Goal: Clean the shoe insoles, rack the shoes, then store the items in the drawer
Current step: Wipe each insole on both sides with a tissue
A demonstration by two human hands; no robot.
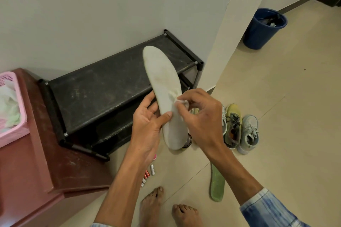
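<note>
My left hand (147, 125) grips a long white insole (162, 79) near its heel end, thumb across the front, holding it upright over the black shoe rack (103, 86). My right hand (201, 116) pinches a small white wipe (181, 101) against the insole's right edge. A green insole (216, 184) lies flat on the floor below my right forearm. A yellow-green sneaker (233, 125) and a grey sneaker (249, 133) stand side by side on the floor right of the rack. Another shoe is mostly hidden behind my right hand.
A reddish-brown cabinet (36, 162) stands at the left with a pink basket (13, 108) of cloths on top. Several batteries (148, 173) lie on the floor by my bare feet (153, 206). A blue bin (263, 28) stands at the back right beside a wall corner.
</note>
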